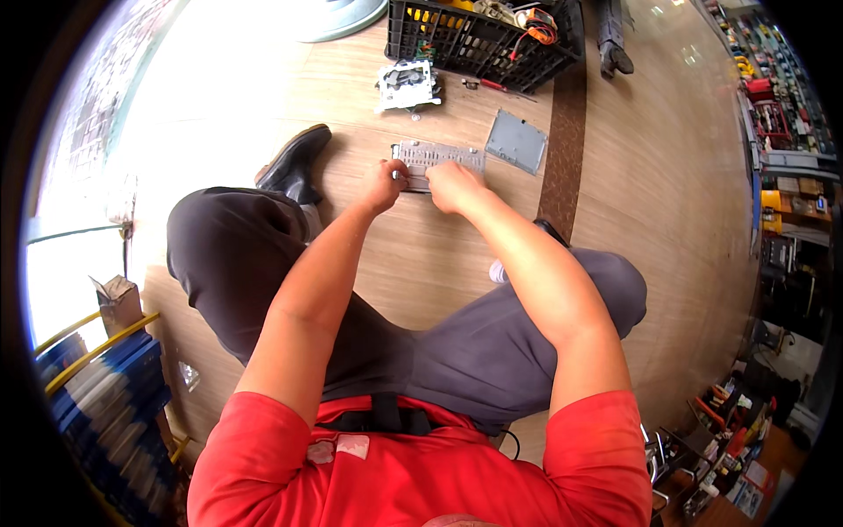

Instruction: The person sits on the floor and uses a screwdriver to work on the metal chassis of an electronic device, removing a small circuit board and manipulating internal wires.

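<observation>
On the wooden-look floor [395, 272] between my legs lies a silver, perforated metal unit [443, 154]. My left hand [385, 184] grips its left end with curled fingers, near a small shiny piece too small to name. My right hand [450, 184] has its fingers closed on the unit’s near part, partly hiding it. A grey rectangular panel [516, 140] lies just to the right. Farther forward sits a white plastic assembly with dark parts [408, 85].
A black crate [457, 53] holds tools and cables, with a red-handled tool [493, 85] before it. A dark elongated object [613, 44] lies beyond. Blue items on a yellow rack [101, 378] stand left; loaded shelves [786, 202] line the right. My left boot [290, 167] is near the unit.
</observation>
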`<state>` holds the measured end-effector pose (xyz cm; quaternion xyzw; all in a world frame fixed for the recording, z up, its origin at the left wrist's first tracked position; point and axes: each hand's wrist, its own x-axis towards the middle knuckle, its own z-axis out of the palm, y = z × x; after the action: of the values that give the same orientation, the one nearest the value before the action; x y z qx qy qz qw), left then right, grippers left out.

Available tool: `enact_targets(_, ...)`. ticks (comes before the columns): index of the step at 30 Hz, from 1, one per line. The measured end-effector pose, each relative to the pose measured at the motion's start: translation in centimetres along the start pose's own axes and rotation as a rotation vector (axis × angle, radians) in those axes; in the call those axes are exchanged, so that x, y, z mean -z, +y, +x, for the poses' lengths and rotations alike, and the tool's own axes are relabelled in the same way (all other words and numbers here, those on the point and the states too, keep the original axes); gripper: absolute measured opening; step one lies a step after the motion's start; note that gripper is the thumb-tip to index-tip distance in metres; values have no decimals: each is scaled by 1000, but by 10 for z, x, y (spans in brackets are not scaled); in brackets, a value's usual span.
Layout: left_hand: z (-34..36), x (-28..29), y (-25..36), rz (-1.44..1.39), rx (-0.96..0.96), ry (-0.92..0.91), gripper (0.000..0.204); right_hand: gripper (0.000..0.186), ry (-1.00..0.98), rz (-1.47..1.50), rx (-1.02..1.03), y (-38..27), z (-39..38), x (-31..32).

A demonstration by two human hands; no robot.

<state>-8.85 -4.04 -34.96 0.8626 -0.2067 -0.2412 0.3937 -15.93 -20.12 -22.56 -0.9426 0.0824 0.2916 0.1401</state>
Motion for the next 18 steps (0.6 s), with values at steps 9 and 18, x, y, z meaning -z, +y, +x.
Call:
enact_targets(9,-2,3,4,12,1,3,18,28,38,188,75,7,2,-23)
enact_targets(18,-1,2,2,8,20,-18,18,30,66,219,50,1,-3,-23)
